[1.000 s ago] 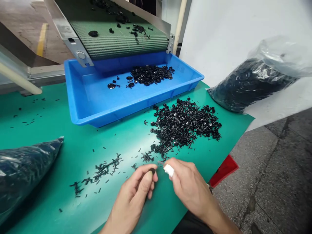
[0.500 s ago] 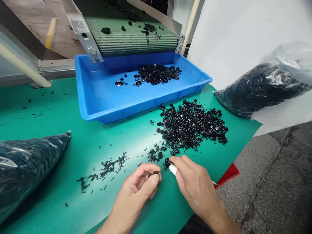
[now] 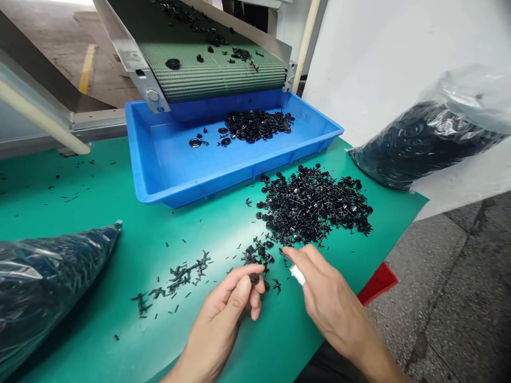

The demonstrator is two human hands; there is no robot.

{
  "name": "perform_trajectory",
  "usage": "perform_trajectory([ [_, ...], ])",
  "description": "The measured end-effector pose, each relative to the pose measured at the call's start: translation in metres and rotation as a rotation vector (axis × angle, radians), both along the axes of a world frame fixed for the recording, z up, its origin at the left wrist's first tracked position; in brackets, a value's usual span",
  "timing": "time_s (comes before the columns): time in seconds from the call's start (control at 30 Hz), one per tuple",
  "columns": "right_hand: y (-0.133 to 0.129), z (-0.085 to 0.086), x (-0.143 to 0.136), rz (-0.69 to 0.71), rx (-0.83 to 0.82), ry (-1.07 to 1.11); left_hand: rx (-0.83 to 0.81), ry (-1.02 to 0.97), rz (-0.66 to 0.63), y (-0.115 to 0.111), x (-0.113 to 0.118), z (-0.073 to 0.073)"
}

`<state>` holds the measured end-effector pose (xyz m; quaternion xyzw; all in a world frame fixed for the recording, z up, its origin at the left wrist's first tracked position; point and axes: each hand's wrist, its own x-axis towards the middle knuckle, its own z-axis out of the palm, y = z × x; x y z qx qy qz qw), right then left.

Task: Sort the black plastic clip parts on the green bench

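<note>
Between the thumb and forefinger of my left hand (image 3: pixel 235 303) is a small round black plastic part (image 3: pixel 254 278); the hand is closed on it. Just to the right, above the green tabletop, my right hand (image 3: pixel 335 298) has its forefinger stretched out and its thumb apart. A white covering (image 3: pixel 297 274) shows at that thumb; the palm is hidden. A black cross-shaped piece (image 3: pixel 277 286) lies between the hands. Beyond them is a small cluster of black parts (image 3: pixel 251 254), and behind it a large heap of black plastic parts (image 3: pixel 315 205).
A blue tray (image 3: pixel 239 173) holding black parts stands under the end of a green conveyor belt (image 3: pixel 223 80). Filled clear bags (image 3: pixel 51 282) lie at left and lean at right (image 3: pixel 427 143). Black cross-shaped scraps (image 3: pixel 186 274) are scattered left. A red bin (image 3: pixel 377 284) sits below the table edge.
My right hand has drawn back to the right, its fingers parting from a black part on the table. The round part in my left hand has turned and shows more.
</note>
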<state>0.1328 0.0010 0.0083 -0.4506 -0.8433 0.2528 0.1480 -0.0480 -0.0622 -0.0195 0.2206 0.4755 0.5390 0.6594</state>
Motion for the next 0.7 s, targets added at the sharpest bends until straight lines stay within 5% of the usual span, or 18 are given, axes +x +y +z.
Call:
perform_trajectory([
  [0.17,0.006,-0.009,-0.006,-0.085,0.01,0.134,-0.061,-0.157,0.092,0.006,0.001,0.009],
  [0.47,0.012,-0.007,-0.03,0.01,-0.034,-0.059,-0.063,-0.13,0.038,0.005,-0.001,0.009],
  [0.7,0.008,0.0,-0.018,-0.053,-0.284,0.297,-0.025,0.065,-0.058,0.003,0.002,0.001],
])
